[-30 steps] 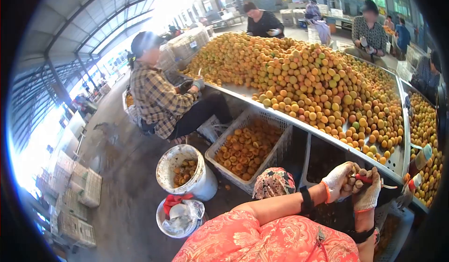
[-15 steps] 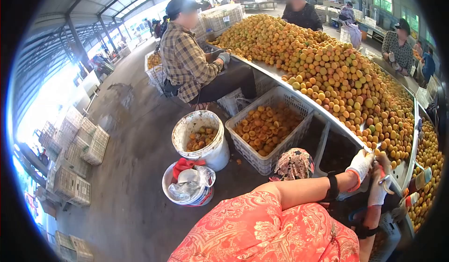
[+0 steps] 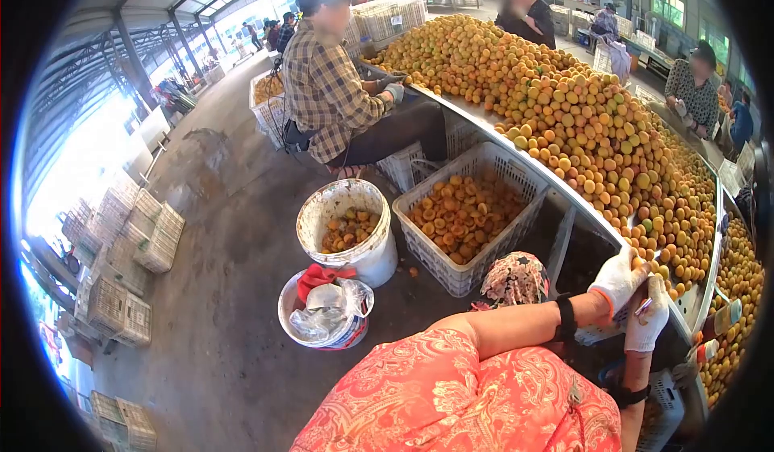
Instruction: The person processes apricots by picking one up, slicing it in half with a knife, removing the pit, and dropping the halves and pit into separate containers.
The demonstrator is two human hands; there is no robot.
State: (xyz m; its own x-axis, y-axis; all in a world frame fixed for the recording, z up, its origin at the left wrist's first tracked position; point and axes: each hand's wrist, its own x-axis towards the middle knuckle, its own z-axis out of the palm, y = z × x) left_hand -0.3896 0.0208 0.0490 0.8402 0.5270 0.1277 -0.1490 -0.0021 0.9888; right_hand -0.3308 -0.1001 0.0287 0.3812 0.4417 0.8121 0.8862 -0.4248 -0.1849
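Fingers of our gloved right hand (image 3: 647,323) close around a slim tool (image 3: 642,307), while those of our gloved left hand (image 3: 619,281) bend at the near edge of the heaped fruit (image 3: 580,133); whether they grip one, we cannot tell. The heap covers a metal table (image 3: 528,167), with a crate (image 3: 461,279) and a bucket (image 3: 376,260) below, near a person in plaid (image 3: 322,89).

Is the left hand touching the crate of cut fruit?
Apart. The head view shows the left hand by the table, with a dark gap between it and the crate of cut fruit.
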